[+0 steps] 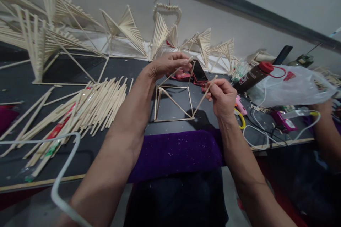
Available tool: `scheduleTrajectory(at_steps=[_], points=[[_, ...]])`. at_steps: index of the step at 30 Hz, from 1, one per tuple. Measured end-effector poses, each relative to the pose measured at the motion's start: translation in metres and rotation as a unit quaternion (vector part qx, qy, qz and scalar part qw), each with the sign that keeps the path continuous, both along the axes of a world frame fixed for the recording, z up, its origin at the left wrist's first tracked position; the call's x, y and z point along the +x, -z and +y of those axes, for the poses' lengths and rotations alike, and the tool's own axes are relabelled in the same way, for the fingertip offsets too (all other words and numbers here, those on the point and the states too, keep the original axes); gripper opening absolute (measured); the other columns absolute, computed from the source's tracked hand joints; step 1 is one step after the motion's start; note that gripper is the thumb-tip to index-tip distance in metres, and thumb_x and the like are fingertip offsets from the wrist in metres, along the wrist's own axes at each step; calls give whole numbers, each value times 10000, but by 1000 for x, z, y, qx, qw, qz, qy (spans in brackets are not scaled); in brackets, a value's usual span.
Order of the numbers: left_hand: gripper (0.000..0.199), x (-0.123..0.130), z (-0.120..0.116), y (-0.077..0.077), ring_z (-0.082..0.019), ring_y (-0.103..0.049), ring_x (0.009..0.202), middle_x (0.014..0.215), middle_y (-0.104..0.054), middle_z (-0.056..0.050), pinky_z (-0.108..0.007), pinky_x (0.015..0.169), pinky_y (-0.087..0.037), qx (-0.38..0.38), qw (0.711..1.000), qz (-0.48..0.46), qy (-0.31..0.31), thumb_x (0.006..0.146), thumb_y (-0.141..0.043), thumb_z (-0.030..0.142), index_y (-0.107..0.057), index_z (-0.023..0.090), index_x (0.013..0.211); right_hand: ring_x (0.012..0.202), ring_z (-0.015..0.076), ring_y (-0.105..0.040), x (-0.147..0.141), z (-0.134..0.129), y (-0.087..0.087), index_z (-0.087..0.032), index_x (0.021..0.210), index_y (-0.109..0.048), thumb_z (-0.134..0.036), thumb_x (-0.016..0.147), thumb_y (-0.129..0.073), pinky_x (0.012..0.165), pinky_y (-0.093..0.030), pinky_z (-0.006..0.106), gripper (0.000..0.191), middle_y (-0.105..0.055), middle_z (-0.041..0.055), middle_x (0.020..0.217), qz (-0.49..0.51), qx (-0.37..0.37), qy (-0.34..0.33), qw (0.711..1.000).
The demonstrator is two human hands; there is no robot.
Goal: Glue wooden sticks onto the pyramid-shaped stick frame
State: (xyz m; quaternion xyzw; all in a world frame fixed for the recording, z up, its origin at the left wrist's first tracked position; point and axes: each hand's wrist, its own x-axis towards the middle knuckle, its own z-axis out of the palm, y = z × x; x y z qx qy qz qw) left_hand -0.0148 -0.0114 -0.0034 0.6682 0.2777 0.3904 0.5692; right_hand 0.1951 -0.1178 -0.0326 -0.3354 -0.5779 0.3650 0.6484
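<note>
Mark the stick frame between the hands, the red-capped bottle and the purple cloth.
Stick frame [177, 103]: head view, diagonal stick.
Red-capped bottle [249, 78]: head view, middle of body.
Purple cloth [178, 152]: head view, middle of surface.

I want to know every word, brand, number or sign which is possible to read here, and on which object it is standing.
"LUV", with an unclear letter after it: on the red wrapper.
White logo and lettering on the dark bottle: too blurred to read.
Red and darker print on the plastic bag: not readable.
No number can be read with certainty.
</note>
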Motion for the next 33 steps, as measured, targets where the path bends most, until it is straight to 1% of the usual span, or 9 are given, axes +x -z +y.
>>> scheduleTrajectory(at_steps=[3,7,11,17,21,24,30,33], points=[[276,-1,3,4,-159,-696,869,943,-755,-87,-270,754,-532,-6,1000,-13,-11,809,-722,340,-675,122,972,485,59,-538,-2,0,-2,-204,782,-694,-332,797,-747,413,-378,170,139,-648,-29,655,-30,0,25,999],[209,1,5,5,-138,-699,781,886,-761,-77,-242,683,-519,15,999,-24,-34,799,-727,322,-676,133,871,474,60,-516,-5,1,-4,-200,779,-680,-374,811,-732,408,-366,176,185,-615,-37,615,-64,-7,42,997],[173,2,3,2,-121,-671,675,837,-758,-73,-226,589,-474,38,998,9,-47,778,-738,297,-701,133,820,465,58,-507,-6,1,-5,-197,792,-681,-389,816,-730,414,-373,178,199,-591,-45,582,-79,-7,44,996],[119,7,1,1,-77,-558,541,654,-693,-27,-218,518,-412,55,997,50,-35,770,-731,246,-727,129,795,458,57,-490,-6,4,-6,-193,788,-668,-413,823,-721,424,-385,188,229,-592,-47,577,-89,-7,36,995],[133,9,2,1,-89,-551,533,630,-673,-26,-226,508,-408,55,996,54,-35,748,-741,267,-733,138,779,454,58,-495,-8,6,-6,-198,794,-665,-399,837,-713,427,-391,192,211,-593,-48,572,-89,-3,28,996],[140,9,2,1,-98,-560,544,622,-669,-28,-223,509,-414,55,997,50,-37,754,-736,282,-725,145,780,460,60,-500,-9,6,-7,-203,796,-661,-425,836,-710,431,-397,196,231,-595,-45,576,-104,-8,36,994],[115,9,1,-2,-111,-599,588,621,-673,-34,-209,539,-445,46,997,38,-45,745,-729,247,-718,133,751,461,56,-495,-10,10,-7,-187,801,-658,-460,825,-713,436,-392,195,280,-595,-41,589,-116,-13,45,992],[130,9,1,-2,-116,-620,603,669,-702,-43,-210,553,-464,40,998,42,-35,738,-718,219,-749,123,821,454,52,-500,-12,13,-7,-181,774,-650,-427,834,-710,432,-386,187,261,-592,-44,577,-110,-8,40,993]])
